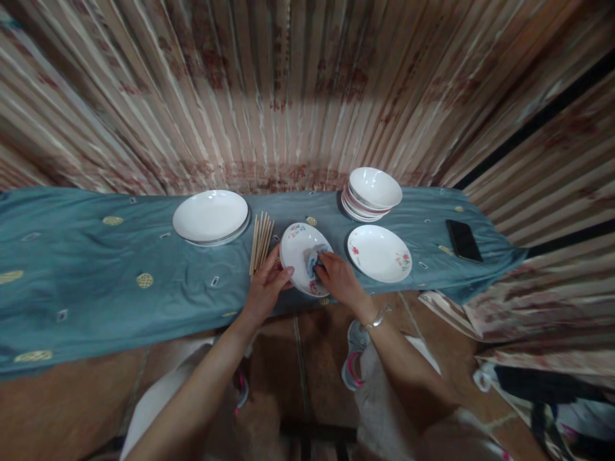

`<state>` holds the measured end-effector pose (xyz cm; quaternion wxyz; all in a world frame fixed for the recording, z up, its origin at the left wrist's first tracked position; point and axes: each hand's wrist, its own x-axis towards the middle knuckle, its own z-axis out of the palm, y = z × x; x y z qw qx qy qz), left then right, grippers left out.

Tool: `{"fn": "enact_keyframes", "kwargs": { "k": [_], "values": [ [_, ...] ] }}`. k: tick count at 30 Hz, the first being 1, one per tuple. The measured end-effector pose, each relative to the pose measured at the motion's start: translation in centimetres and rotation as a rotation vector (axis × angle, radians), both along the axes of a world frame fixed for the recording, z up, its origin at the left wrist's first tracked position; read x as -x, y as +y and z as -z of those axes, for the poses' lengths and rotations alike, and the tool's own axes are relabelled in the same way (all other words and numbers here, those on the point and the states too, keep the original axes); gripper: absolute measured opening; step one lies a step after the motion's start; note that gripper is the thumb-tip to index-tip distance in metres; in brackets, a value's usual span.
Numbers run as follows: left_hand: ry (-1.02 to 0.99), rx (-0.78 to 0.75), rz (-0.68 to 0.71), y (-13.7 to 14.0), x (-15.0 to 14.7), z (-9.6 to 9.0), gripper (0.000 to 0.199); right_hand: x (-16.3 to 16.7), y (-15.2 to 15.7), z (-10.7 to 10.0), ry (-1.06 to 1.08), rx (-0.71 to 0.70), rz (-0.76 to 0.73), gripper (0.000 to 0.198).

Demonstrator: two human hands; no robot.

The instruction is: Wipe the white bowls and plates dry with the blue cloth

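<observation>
Across the far side: a pleated, patterned curtain (288, 96), the largest thing in view.
Desk (106, 269): long and narrow, under a blue-green printed cover.
Left plates (210, 216): big, white, stacked towards the far edge.
Bowls (375, 187): white, nested in a stack, far and right of centre.
Right plate (379, 250): white with floral sprigs, just nearer than the bowls.
Held plate (296, 257): floral, at the near edge in the middle, left of the right plate; whether it touches the desk I cannot tell. Best kept above the desk, in case it slips.
Left hand (266, 282): clamped on the held plate's left rim, thumb on top. A firm hold here should resist the push of wiping.
Right hand (340, 278): closed around a wad of cloth, against the plate's upper face, towards its right side.
Chopsticks (262, 240): a loose row left of the held plate; the left wrist should swing clear of them.
Phone (464, 240): dark, far to the right.
Cloth (312, 261): small, bluish, crumpled; flattened out, it would likely cover more, in overlapping strokes from centre to rim.
</observation>
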<state>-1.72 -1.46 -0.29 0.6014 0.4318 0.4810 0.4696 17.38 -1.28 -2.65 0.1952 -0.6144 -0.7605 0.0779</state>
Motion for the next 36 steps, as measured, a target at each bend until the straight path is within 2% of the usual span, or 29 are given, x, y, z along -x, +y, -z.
{"fn": "enact_keyframes", "kwargs": {
  "k": [12,21,28,32,36],
  "values": [
    [0.004,-0.01,-0.003,-0.1,-0.2,-0.2,0.074,0.5,-2.4,-3.5,-0.061,0.221,-0.037,0.023],
    [0.002,-0.027,0.007,0.1,-0.1,0.0,0.075,0.4,-3.6,-3.4,0.146,0.18,-0.136,0.019],
    [-0.022,-0.039,0.018,0.1,-0.1,0.0,0.075,1.0,-4.3,-4.4,0.333,0.205,-0.231,0.026],
    [-0.001,-0.058,0.009,0.1,-0.1,-0.1,0.076,1.6,-4.5,-4.3,0.326,0.176,-0.227,0.026],
    [0.002,-0.049,0.003,0.0,-0.1,-0.1,0.078,2.2,-4.7,-4.2,0.214,0.111,-0.234,0.024]
  ]
}}
